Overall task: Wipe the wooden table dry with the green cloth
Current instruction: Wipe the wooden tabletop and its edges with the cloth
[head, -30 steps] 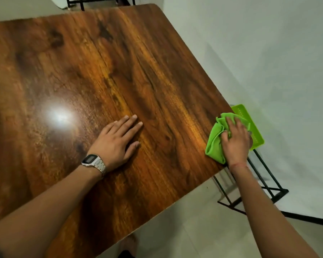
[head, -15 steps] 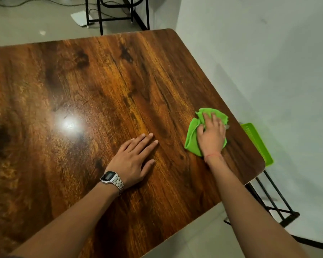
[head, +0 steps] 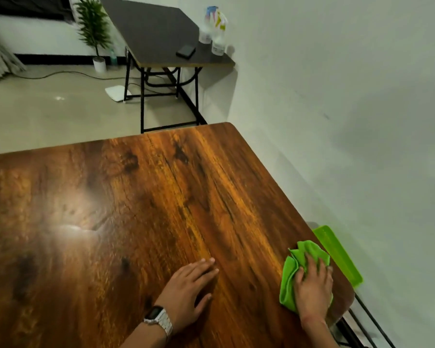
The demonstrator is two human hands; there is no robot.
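The wooden table (head: 141, 202) fills the lower left of the view, with a bright light glare on its left half. A crumpled green cloth (head: 290, 277) lies near the table's right edge at the near right corner. My right hand (head: 313, 287) presses flat on top of the cloth, fingers spread over it. My left hand (head: 189, 290), with a metal watch on the wrist, rests flat on the bare wood to the left of the cloth, holding nothing.
A green tray (head: 337, 254) sits just past the table's right edge, on a black metal frame. A white wall runs along the right. Beyond the far edge stands a dark side table (head: 158, 33) with bottles (head: 215, 31), and a potted plant (head: 94, 28).
The view has tilted up, showing the room beyond the table. My right hand and the cloth have slid back toward the table's right edge. My left hand stays flat on the wood.
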